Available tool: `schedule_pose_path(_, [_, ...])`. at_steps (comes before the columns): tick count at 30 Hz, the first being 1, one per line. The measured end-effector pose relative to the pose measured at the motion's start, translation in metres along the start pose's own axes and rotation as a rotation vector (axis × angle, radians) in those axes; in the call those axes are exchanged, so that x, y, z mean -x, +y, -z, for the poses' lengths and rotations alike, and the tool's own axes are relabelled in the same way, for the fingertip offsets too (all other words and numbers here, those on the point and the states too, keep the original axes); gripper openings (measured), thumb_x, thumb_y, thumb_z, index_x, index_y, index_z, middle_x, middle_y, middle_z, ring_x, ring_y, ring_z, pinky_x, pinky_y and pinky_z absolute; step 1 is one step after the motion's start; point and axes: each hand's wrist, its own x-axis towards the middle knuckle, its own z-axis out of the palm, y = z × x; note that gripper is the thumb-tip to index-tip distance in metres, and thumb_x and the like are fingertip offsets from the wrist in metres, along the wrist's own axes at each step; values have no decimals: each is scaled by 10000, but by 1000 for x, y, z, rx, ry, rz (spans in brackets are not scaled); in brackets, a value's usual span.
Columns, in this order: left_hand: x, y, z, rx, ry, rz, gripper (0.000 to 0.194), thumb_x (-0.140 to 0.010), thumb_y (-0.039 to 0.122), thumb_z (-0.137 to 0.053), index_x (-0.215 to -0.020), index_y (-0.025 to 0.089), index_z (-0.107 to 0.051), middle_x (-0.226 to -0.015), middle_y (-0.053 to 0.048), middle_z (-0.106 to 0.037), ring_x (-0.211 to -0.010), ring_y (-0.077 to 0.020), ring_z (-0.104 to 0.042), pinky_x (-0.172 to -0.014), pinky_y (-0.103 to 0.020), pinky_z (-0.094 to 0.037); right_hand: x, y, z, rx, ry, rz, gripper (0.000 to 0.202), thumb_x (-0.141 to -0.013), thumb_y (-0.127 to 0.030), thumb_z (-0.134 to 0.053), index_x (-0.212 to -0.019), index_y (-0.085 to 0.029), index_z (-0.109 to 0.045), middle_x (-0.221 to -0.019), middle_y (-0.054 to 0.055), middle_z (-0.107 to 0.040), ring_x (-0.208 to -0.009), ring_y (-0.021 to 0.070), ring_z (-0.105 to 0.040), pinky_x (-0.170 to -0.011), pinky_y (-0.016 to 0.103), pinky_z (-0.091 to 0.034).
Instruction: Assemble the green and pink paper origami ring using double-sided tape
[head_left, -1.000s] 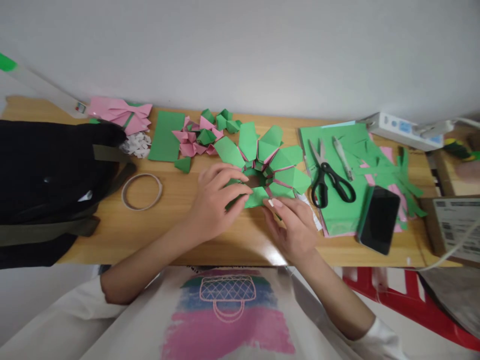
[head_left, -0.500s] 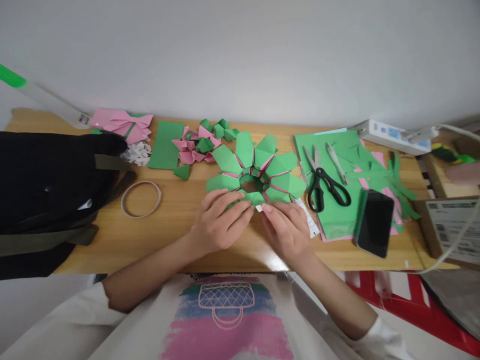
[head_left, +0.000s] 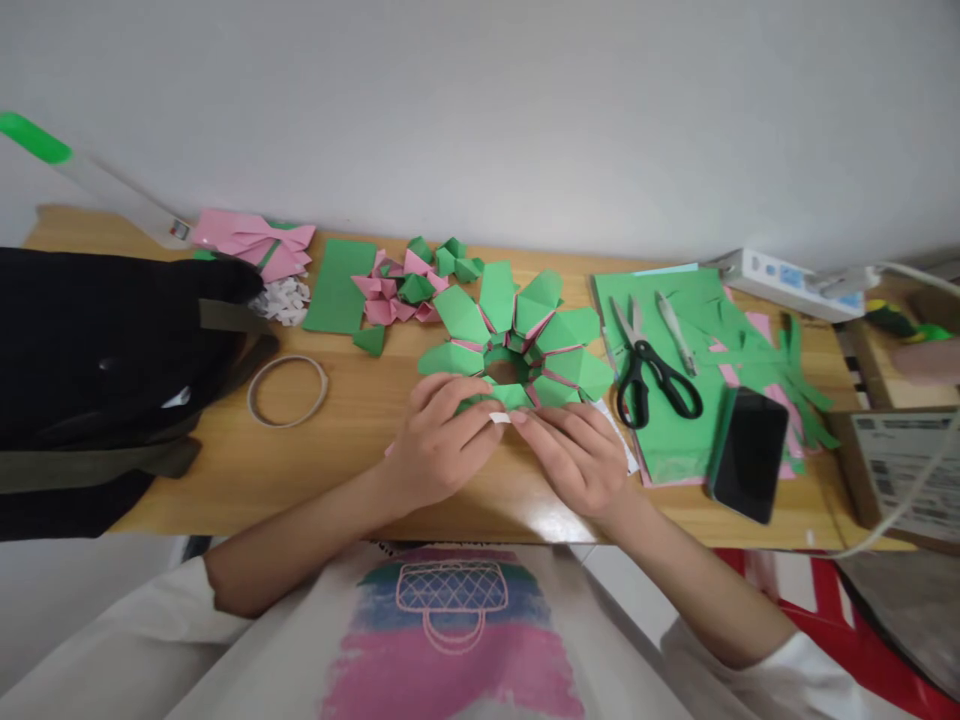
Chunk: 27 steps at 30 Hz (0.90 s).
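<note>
A round paper flower of folded green petals with pink inner folds sits at the middle of the table, around an open centre. My left hand is closed on its near left edge, fingers curled over a petal. From the near right, my right hand grips the same near edge with its fingertips. A small white strip shows between the fingertips of both hands; which fingers hold it I cannot tell. The lower petals are partly hidden by my fingers.
Folded pink and green paper pieces lie behind left, beside a green sheet and a tape roll. Scissors, a cutter and a phone rest on green paper at right. A black bag covers the left end.
The white strip, earlier at my right fingertips, now shows farther left, next to my left fingertips. Both hands stay at the flower's near edge. The view has shifted slightly.
</note>
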Motion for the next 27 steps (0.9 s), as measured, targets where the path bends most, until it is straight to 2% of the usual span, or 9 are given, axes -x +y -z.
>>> schedule_pose_path(2, [0,0,0,-27,13,-38,128,-871,81,-635,-791,178,-614,-785,33,-720,-911,-171,-633,-859,-341,-460,3,-1,-2,-9,-1,-25,273,-933,-22,-489,-1182,-74,-589,-880,98,-750,-760,172,-659,-692,331,-504])
schedule_pose_path(5, [1,-1,0,-38,36,-84,128,-872,96,-626,-787,192,-625,-788,31,-725,-900,-166,-645,-857,-340,-475,7,-3,-7,-35,62,-54,302,-923,-45,-537,-1217,-101,-577,-910,96,-743,-792,176,-664,-710,340,-498])
schedule_pose_path(10, [3,-2,0,-8,62,-75,168,-889,99,-569,-761,199,-610,-859,2,-749,-898,-164,-643,-827,-341,-497,5,-5,-12,-29,105,-21,320,-943,-71,-510,-1249,-151,-552,-901,62,-762,-832,171,-674,-736,329,-518])
schedule_pose_path(13, [4,-2,0,-3,57,-76,145,-881,87,-587,-787,195,-612,-859,-3,-750,-906,-165,-640,-833,-341,-494,2,-4,-10,-23,90,-3,326,-943,-63,-492,-1248,-156,-561,-886,63,-768,-833,170,-680,-710,320,-523])
schedule_pose_path(19, [8,-2,0,14,44,-71,115,-859,79,-632,-804,179,-621,-853,0,-757,-876,-168,-652,-831,-343,-493,6,-4,-9,-43,77,9,233,-952,-72,-475,-1122,-146,-616,-886,77,-766,-840,174,-685,-741,323,-534])
schedule_pose_path(24, [11,-2,-2,5,54,-50,112,-866,86,-645,-850,195,-631,-875,32,-761,-867,-164,-645,-812,-344,-486,9,-6,-5,-43,72,-42,281,-923,-45,-494,-1196,-58,-559,-865,135,-765,-829,219,-666,-723,357,-523])
schedule_pose_path(27, [10,-2,0,46,51,7,133,-857,70,-657,-877,200,-637,-882,19,-756,-877,-173,-637,-789,-356,-480,10,-5,-3,-69,21,-48,336,-941,-53,-459,-1270,-83,-519,-901,124,-772,-837,200,-668,-729,340,-526])
